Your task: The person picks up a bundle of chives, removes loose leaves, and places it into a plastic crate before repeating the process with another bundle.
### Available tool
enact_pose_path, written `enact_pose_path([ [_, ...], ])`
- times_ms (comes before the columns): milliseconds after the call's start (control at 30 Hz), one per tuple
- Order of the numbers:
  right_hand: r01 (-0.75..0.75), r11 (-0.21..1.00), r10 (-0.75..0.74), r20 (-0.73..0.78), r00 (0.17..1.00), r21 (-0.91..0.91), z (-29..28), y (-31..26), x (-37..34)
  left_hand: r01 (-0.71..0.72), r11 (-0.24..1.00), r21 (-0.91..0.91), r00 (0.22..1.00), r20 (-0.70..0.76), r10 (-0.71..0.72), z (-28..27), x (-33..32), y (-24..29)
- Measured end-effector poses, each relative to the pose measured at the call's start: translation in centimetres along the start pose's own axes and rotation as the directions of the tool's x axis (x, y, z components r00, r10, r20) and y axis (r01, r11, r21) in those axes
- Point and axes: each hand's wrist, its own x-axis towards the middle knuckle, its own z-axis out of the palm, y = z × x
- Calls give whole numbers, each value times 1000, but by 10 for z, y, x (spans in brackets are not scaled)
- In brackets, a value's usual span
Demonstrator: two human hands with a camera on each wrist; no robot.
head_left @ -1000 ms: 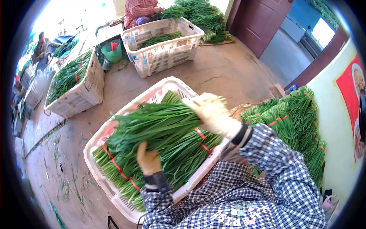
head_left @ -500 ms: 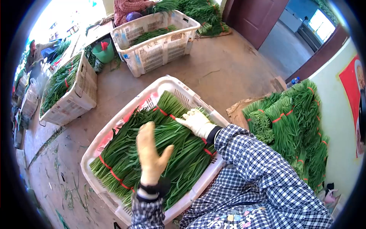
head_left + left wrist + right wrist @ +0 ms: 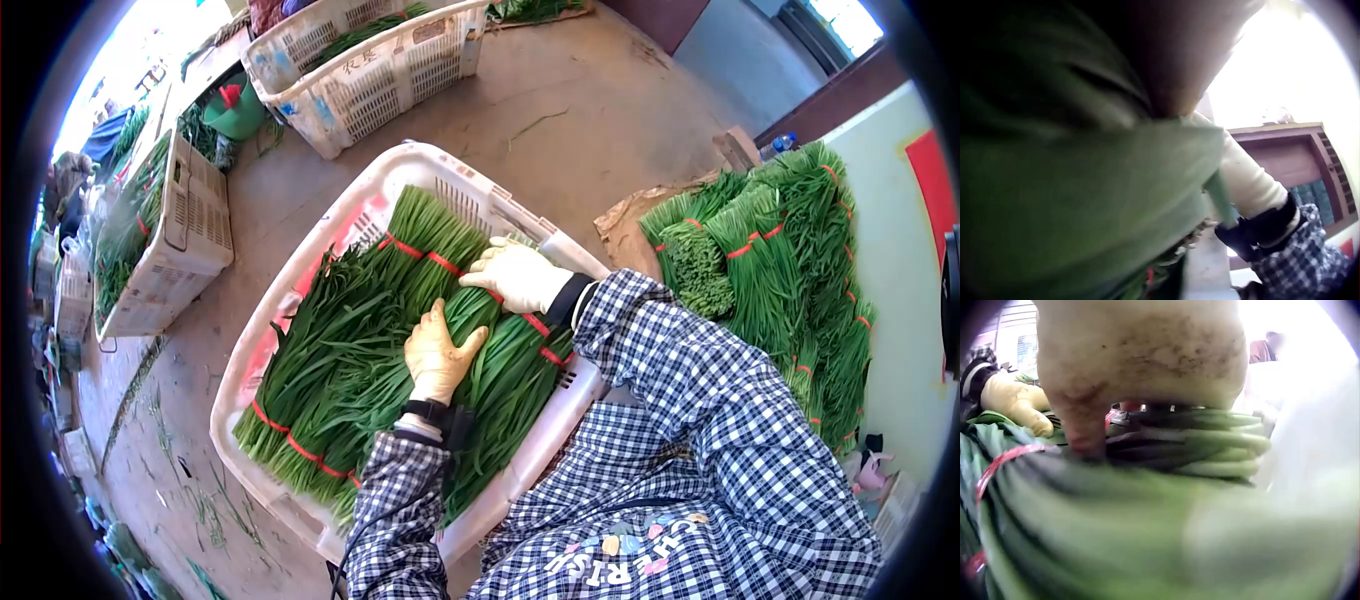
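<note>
A white crate (image 3: 250,345) full of garlic chive bunches stands in front of me. Both hands wear pale gloves. My right hand (image 3: 518,277) grips the stem end of a bunch of garlic chives (image 3: 478,305) near the crate's right side; in the right wrist view its thumb (image 3: 1085,428) presses down by the cut stems (image 3: 1229,447). My left hand (image 3: 437,350) lies on the leaves of the same bunch, fingers fairly straight and thumb spread. Beside it lie bunches with red bands (image 3: 290,440). Blurred leaves (image 3: 1085,200) fill much of the left wrist view.
Stacked chive bunches (image 3: 780,280) lie on brown sheeting against the right wall. Another white crate (image 3: 390,95) stands ahead, and a filled one (image 3: 190,235) on the left. Near them is a green bucket (image 3: 236,115). Loose leaves litter the floor (image 3: 150,470).
The chives that were lifted over the crate now lie in it. My left hand, raised over the crate half a second ago, has come down rightward onto the leaves. The view has tilted down.
</note>
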Motion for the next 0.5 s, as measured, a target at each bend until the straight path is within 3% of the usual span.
enact_pose_path([
  [33,-6,1000,6,-29,1000,1,2,1,1,-19,1000,10,1000,-16,19,1,5,2],
  [67,1,1000,-2,-30,1000,-4,3,3,3,26,1000,-12,998,66,-25,-2,10,1],
  [133,-94,996,94,83,992,7,3,0,7,62,998,-25,987,150,-57,-3,12,-3],
  [200,-86,996,85,25,996,35,6,1,4,-150,983,-109,987,-77,142,3,10,-15],
  [233,-70,996,71,-23,997,64,7,4,1,-202,967,-153,979,-57,195,-2,7,-21],
  [367,-122,991,127,-129,984,47,19,0,1,-179,974,139,978,134,161,-69,-39,-22],
  [433,-113,992,120,-139,983,56,24,1,2,-104,969,223,983,172,65,-58,-68,-48],
  [500,-117,990,126,-109,986,81,29,2,5,-97,957,273,991,111,69,-35,-79,-54],
])
